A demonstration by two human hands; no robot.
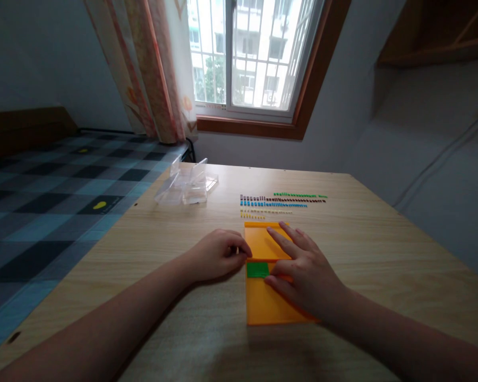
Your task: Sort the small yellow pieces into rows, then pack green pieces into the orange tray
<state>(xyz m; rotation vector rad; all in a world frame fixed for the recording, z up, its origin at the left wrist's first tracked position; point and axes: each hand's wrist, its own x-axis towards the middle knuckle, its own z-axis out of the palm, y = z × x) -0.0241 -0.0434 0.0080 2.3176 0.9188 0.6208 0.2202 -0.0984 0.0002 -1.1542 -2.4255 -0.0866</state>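
An orange two-part plastic tray [258, 307] lies on the table, with a raised bar across its middle. Just below that bar, inside the near part, is a small green rectangular plate [257, 270]. My left hand [219, 254] is closed in a pinch at the tray's left edge, by the end of the bar; anything between its fingertips is hidden. Over the tray's right side, my right hand [302, 268] has thumb and index finger closed at the green plate's right end, while its other fingers stretch across the far part. It covers much of the tray's right side.
Beyond the tray, rows of tiny green pieces [298, 194], dark pieces [287, 200], blue pieces [273, 204] and yellow pieces [252, 216] lie on the wooden table [382, 254]. Clear plastic boxes [189, 183] stand at the back left, near a checked bed [83, 185].
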